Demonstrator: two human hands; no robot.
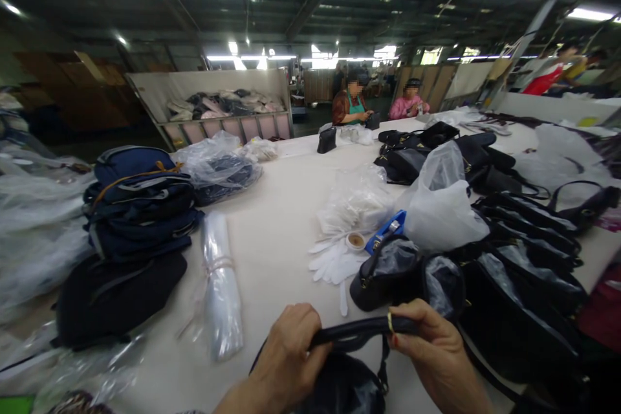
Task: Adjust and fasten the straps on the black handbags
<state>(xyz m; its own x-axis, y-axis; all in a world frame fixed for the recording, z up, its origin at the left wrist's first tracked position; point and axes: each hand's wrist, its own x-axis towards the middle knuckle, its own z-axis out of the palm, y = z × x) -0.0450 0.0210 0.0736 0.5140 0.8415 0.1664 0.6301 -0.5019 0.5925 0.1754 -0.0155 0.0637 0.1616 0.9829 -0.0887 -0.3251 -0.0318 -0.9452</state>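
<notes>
Black handbag (347,385), soft and light by the look of it, lay at the near edge of the bench (272,233), its stiff strap (359,331) pinched by left hand (291,352) and right hand (434,349), the likeliest hold.

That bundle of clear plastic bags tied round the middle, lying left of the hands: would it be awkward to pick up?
Probably. The bundle of clear plastic bags looks glossy, so likely slippery. It is thin film, so it should feel light and droop at both ends. The tie pinches its middle, probably the surest place to grip.
</notes>
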